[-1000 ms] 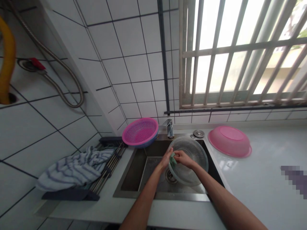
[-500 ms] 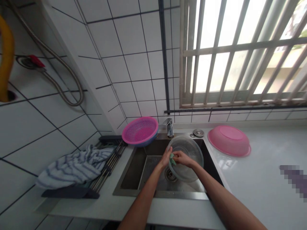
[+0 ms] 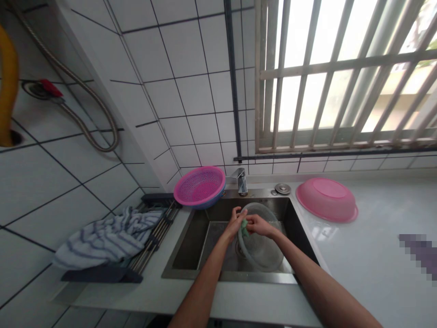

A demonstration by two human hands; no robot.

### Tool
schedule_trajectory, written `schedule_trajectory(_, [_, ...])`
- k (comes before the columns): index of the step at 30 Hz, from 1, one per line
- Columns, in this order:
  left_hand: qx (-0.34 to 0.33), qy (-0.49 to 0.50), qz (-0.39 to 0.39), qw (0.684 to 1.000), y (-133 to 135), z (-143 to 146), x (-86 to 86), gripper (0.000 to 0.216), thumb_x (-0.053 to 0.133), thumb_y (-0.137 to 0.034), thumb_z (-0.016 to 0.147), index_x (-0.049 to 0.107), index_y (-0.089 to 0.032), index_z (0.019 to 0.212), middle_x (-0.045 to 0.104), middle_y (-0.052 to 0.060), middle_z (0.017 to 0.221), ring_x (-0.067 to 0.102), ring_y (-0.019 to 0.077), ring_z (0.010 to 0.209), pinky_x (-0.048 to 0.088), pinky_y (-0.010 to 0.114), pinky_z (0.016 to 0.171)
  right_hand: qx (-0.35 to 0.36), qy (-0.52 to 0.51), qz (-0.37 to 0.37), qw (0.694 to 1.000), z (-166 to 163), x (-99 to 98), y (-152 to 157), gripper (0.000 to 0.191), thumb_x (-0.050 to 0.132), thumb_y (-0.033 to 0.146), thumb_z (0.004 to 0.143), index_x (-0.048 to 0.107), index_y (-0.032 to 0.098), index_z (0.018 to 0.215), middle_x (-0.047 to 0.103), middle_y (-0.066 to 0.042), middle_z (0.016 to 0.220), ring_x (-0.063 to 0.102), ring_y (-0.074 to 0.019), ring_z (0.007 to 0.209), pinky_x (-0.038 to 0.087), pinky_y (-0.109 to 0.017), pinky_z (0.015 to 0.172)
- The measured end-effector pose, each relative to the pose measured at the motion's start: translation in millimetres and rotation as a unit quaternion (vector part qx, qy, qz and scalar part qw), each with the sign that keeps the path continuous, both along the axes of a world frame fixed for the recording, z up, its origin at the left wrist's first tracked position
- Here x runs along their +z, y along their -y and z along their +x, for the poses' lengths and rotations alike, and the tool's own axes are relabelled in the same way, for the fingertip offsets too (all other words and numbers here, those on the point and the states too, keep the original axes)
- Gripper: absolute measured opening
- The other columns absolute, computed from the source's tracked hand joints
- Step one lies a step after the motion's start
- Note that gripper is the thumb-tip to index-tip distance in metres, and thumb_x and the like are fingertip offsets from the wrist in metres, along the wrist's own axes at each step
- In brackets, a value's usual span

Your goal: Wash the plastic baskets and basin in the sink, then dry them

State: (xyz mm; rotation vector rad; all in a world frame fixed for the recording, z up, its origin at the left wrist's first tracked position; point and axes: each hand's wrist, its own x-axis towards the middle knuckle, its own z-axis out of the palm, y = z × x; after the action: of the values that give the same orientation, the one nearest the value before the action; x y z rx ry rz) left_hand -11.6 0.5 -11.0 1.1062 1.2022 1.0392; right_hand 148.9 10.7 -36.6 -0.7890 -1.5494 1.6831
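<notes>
You are holding the clear bowl (image 3: 264, 248) tilted inside the sink (image 3: 189, 248), over the drain. Your left hand (image 3: 235, 223) is clasping its left rim, and your right hand (image 3: 260, 225) is pinching a green scrubber (image 3: 244, 228) against that rim, with both hands touching. Left of the sink, a striped towel (image 3: 105, 237) is lying on a drying rack (image 3: 155, 234). Behind, 1 pink colander (image 3: 200, 187) is crowding the faucet (image 3: 241, 180), and 1 upturned pink basin (image 3: 326, 199) is resting on the counter to the right.

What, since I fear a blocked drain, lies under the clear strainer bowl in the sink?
The sink floor and part of the drain show beneath the clear bowl; the rest is hidden behind its mesh.
</notes>
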Motion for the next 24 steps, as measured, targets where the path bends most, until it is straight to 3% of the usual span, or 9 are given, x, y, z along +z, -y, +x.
schedule_trajectory(2, [-0.017,0.027,-0.012,0.999,-0.4,-0.3,-0.6,0.072,0.077,-0.066,0.078,0.058,-0.024,0.133,0.068,0.012,0.123,0.065,0.0261,0.113,0.048,0.036,0.098,0.034,0.014,0.013,0.999,-6.5,-1.7,3.9,0.015,0.067,0.024,0.067,0.067,0.016,0.080,0.057,0.004,0.063,0.050,-0.0095,0.055,0.043,-0.021,0.055])
schedule_trajectory(4, [-0.049,0.049,-0.030,0.997,-1.0,0.1,-0.8,0.066,0.074,-0.067,0.080,0.065,-0.022,0.128,0.069,0.012,0.124,0.064,0.0282,0.116,0.050,0.038,0.098,0.001,0.007,0.005,1.000,-10.4,-1.4,5.6,0.012,0.066,0.024,0.067,0.065,0.017,0.077,0.057,0.003,0.063,0.050,-0.0099,0.055,0.043,-0.022,0.055])
schedule_trajectory(7, [-0.085,0.077,-0.029,0.993,-1.0,1.8,0.1,0.063,0.073,-0.065,0.081,0.070,-0.019,0.124,0.071,0.012,0.125,0.065,0.0292,0.117,0.050,0.039,0.101,-0.112,-0.026,-0.035,0.993,-9.4,2.3,2.9,0.017,0.067,0.029,0.066,0.066,0.018,0.080,0.062,0.001,0.069,0.054,-0.0118,0.060,0.046,-0.023,0.059])
schedule_trajectory(10, [-0.100,0.099,-0.010,0.990,1.1,4.0,1.2,0.062,0.074,-0.058,0.084,0.068,-0.020,0.132,0.068,0.013,0.135,0.063,0.0286,0.121,0.049,0.039,0.104,-0.262,-0.074,-0.098,0.957,-2.7,7.0,-5.0,0.027,0.069,0.037,0.064,0.066,0.019,0.084,0.067,-0.002,0.078,0.059,-0.0155,0.070,0.049,-0.025,0.064])
schedule_trajectory(13, [-0.103,0.090,-0.069,0.988,3.5,5.6,0.2,0.065,0.069,-0.059,0.089,0.059,-0.027,0.144,0.065,0.012,0.141,0.068,0.0280,0.112,0.054,0.041,0.093,-0.334,-0.095,-0.117,0.930,4.6,10.5,-9.9,0.031,0.069,0.042,0.063,0.064,0.020,0.084,0.067,-0.002,0.081,0.060,-0.0165,0.072,0.049,-0.026,0.065])
schedule_trajectory(15, [-0.094,0.084,-0.098,0.987,3.8,6.4,-1.2,0.066,0.066,-0.060,0.090,0.056,-0.028,0.146,0.067,0.012,0.137,0.070,0.0271,0.104,0.057,0.040,0.086,-0.281,-0.080,-0.089,0.952,7.6,12.5,-7.3,0.028,0.069,0.040,0.064,0.064,0.020,0.082,0.065,-0.001,0.077,0.057,-0.0153,0.069,0.048,-0.026,0.064])
schedule_trajectory(20, [-0.023,0.110,-0.019,0.994,1.5,7.7,0.4,0.054,0.068,-0.056,0.089,0.068,-0.019,0.130,0.073,0.013,0.123,0.069,0.0280,0.112,0.055,0.038,0.095,0.009,0.001,-0.027,1.000,6.5,17.4,11.1,0.013,0.067,0.028,0.068,0.064,0.018,0.075,0.057,0.003,0.064,0.046,-0.0106,0.057,0.039,-0.023,0.057])
schedule_trajectory(22, [-0.018,0.108,0.001,0.994,1.6,7.9,3.1,0.051,0.069,-0.055,0.089,0.070,-0.020,0.127,0.073,0.013,0.125,0.067,0.0282,0.118,0.054,0.038,0.100,0.027,0.004,-0.016,0.999,4.4,17.8,13.4,0.010,0.067,0.027,0.069,0.064,0.018,0.072,0.054,0.004,0.061,0.043,-0.0098,0.055,0.036,-0.023,0.055])
schedule_trajectory(24, [-0.031,0.093,0.001,0.995,2.6,8.0,5.2,0.052,0.068,-0.055,0.090,0.071,-0.018,0.126,0.073,0.014,0.125,0.067,0.0289,0.116,0.054,0.039,0.099,-0.031,-0.025,-0.025,0.999,3.0,16.7,9.6,0.012,0.068,0.029,0.068,0.064,0.018,0.074,0.057,0.002,0.064,0.046,-0.0108,0.056,0.039,-0.023,0.056])
